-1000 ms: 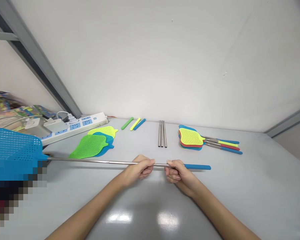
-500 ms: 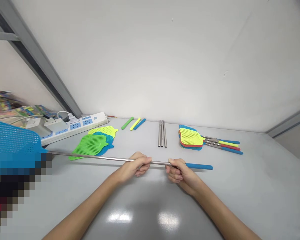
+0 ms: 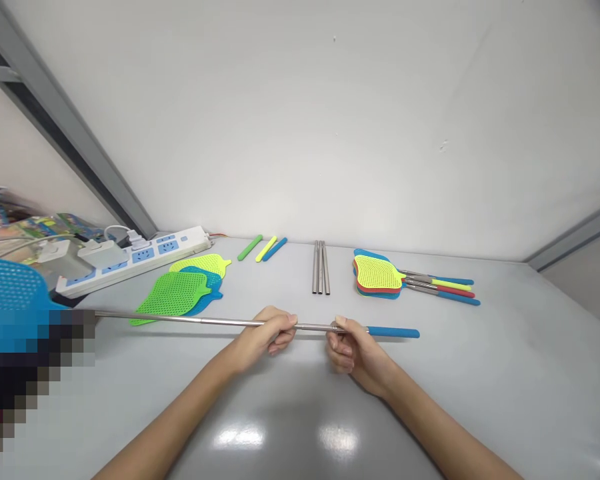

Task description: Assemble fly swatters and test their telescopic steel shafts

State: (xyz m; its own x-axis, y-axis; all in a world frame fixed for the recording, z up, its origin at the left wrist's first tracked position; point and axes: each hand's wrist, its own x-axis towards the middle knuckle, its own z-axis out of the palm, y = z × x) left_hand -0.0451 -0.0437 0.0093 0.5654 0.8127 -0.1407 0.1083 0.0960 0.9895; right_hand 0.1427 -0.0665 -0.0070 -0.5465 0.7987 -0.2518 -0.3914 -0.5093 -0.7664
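Note:
A fly swatter [image 3: 180, 319] with a long, drawn-out metal rod lies across my view, nearly level above the grey table. Its blue perforated head [image 3: 10, 287] is at the far left, cut off by the picture's edge, and its blue grip [image 3: 394, 332] points right. My left hand [image 3: 267, 333] is closed round the middle of the rod. My right hand [image 3: 353, 350] pinches the rod near the blue grip, thumb on top and fingers curled below. Behind my hands, three metal rods [image 3: 321, 270] lie side by side on the table.
Loose swatter heads [image 3: 175, 293] in green, blue and yellow overlap at the left. Green, yellow and blue grips [image 3: 266, 248] lie at the back. Assembled swatters [image 3: 380, 275] are stacked at the right. A white power strip [image 3: 145, 260] with plugs stands at back left, before the wall [image 3: 300, 120].
The view has shifted slightly. Both hands keep hold of the swatter; the fingers of my right hand have loosened a little below the rod. The blue head shows less at the left edge.

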